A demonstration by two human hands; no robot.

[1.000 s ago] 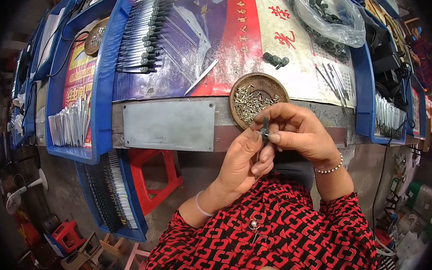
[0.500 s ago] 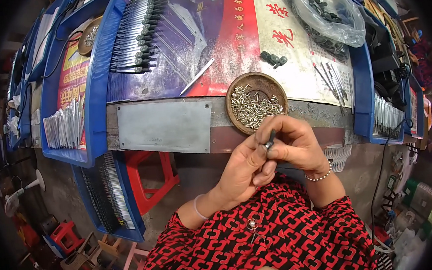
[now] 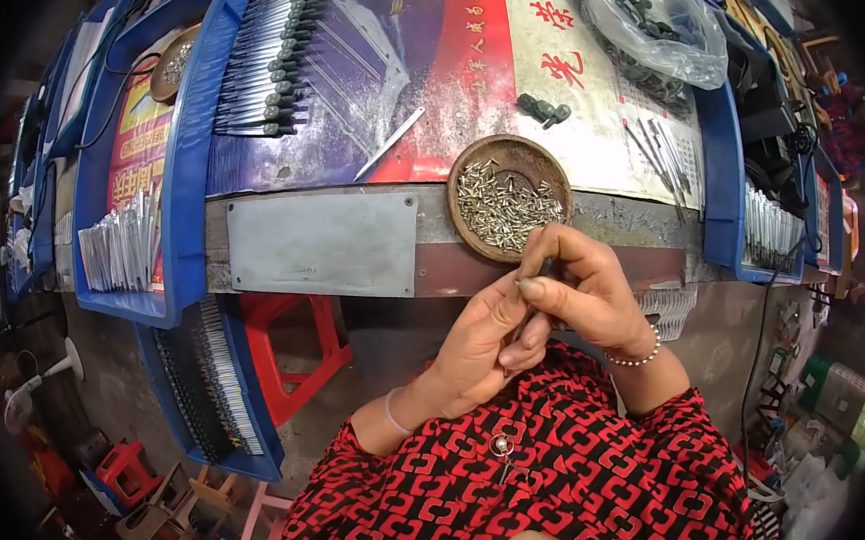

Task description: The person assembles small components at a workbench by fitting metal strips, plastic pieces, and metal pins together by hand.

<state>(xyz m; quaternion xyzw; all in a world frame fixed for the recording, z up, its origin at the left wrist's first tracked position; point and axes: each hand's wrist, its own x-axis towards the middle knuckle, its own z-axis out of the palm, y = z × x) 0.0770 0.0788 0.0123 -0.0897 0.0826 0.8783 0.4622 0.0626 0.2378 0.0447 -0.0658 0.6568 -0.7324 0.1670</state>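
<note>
- Head view, just right of the middle: a small dark part (image 3: pixel 546 264) sits between the thumb and index finger of the right hand (image 3: pixel 592 294), whose fingers are pinched narrow on it; most of the part is hidden.
- Middle of the frame: the left hand (image 3: pixel 478 347) meets the right, fingers curled in; I cannot tell whether they grip the part too.
- Just above the hands: a round wooden bowl (image 3: pixel 455 208) on the desk (image 3: pixel 604 219), with small metal pins (image 3: pixel 494 211) inside.
- Upper middle: a white stick (image 3: pixel 391 144) lies slanted.
- Upper right: a few dark pieces (image 3: pixel 543 112) near a clear plastic bag (image 3: pixel 695 53), with thin rods (image 3: pixel 660 162) below.
- Upper left: a row of dark-ended rods (image 3: pixel 264 76) beside a blue tray (image 3: pixel 189 187).
</note>
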